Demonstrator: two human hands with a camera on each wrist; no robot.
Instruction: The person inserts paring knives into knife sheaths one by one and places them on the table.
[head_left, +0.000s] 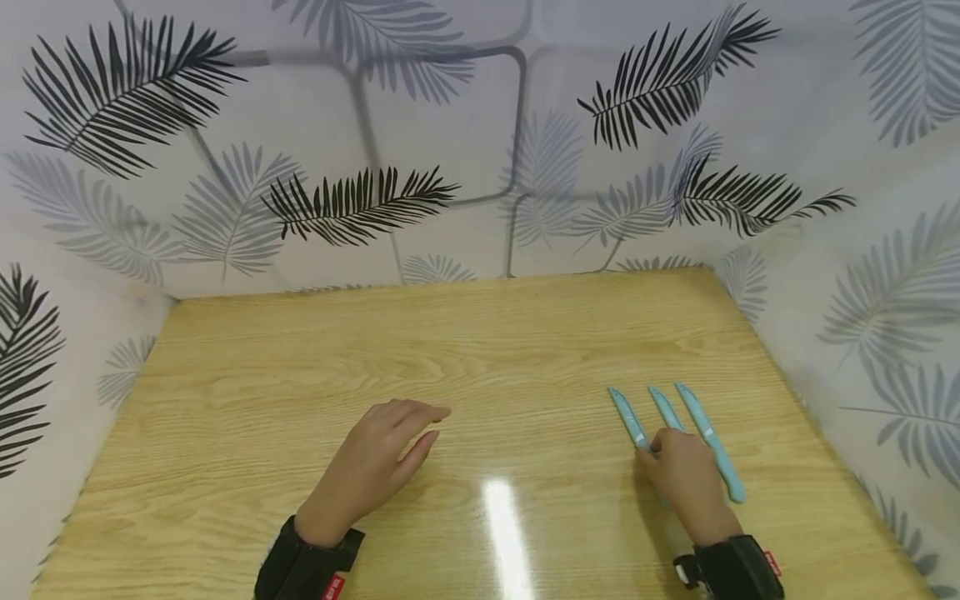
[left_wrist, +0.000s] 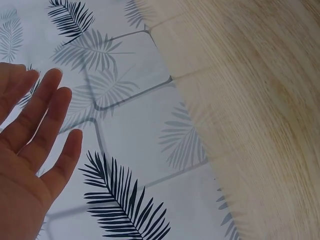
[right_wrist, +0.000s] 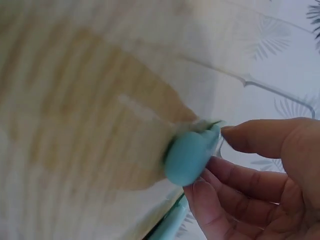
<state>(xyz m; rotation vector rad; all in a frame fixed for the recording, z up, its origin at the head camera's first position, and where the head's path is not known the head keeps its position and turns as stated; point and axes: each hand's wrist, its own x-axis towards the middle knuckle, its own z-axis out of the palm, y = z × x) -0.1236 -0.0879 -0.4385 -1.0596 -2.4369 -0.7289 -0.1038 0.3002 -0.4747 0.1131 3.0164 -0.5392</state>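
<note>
Three slim turquoise knives lie at the table's right side: a left knife (head_left: 627,412), a middle knife (head_left: 664,407) and a right knife (head_left: 712,446). My right hand (head_left: 684,477) is over the left and middle knives and hides part of both. In the right wrist view, the thumb and fingers of that hand (right_wrist: 255,175) pinch a rounded turquoise handle (right_wrist: 187,159); it looks like the left knife's. Another turquoise handle (right_wrist: 172,220) shows below it. My left hand (head_left: 375,458) hovers near the table's middle, fingers extended, holding nothing.
The light wooden table (head_left: 337,350) has a bright glare streak near its front. A leaf-patterned cloth (head_left: 465,150) rises behind the table and along both sides. Black straps sit on both wrists.
</note>
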